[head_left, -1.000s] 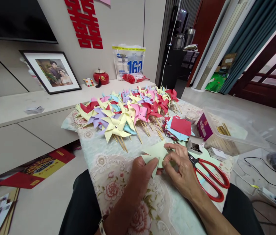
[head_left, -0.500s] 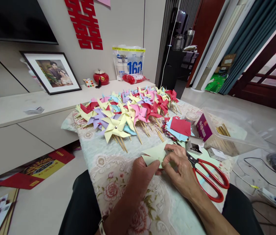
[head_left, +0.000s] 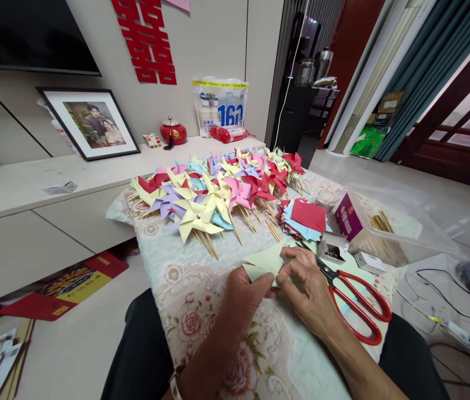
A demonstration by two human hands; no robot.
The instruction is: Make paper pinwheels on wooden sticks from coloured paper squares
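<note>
Between my two hands is a pale green sheet of paper [head_left: 266, 262] with slits cut into it. My left hand [head_left: 245, 294] grips its lower left part, thumb on top. With thumb and fingertips, my right hand [head_left: 308, 283] pinches the paper's right side. Red-handled scissors [head_left: 362, 300] lie just right of my right hand, on more pale green paper. Behind them a small open box [head_left: 332, 248] holds tiny metal pieces. Colourful paper pinwheels [head_left: 199, 218] on wooden sticks crowd the far half of the table. A stack of cut paper [head_left: 309, 215], red on top, lies beyond my right hand.
A clear plastic bin [head_left: 397, 233] with wooden sticks stands at the table's right edge, near a small white box [head_left: 370, 262]. Floral cloth [head_left: 189, 328] covers the table. Behind it runs a white cabinet [head_left: 105, 178] bearing a framed photo [head_left: 93, 125]. Cables [head_left: 447, 294] lie on the floor.
My view has shifted very slightly. Both hands stay in nearly the same place on the green paper.
</note>
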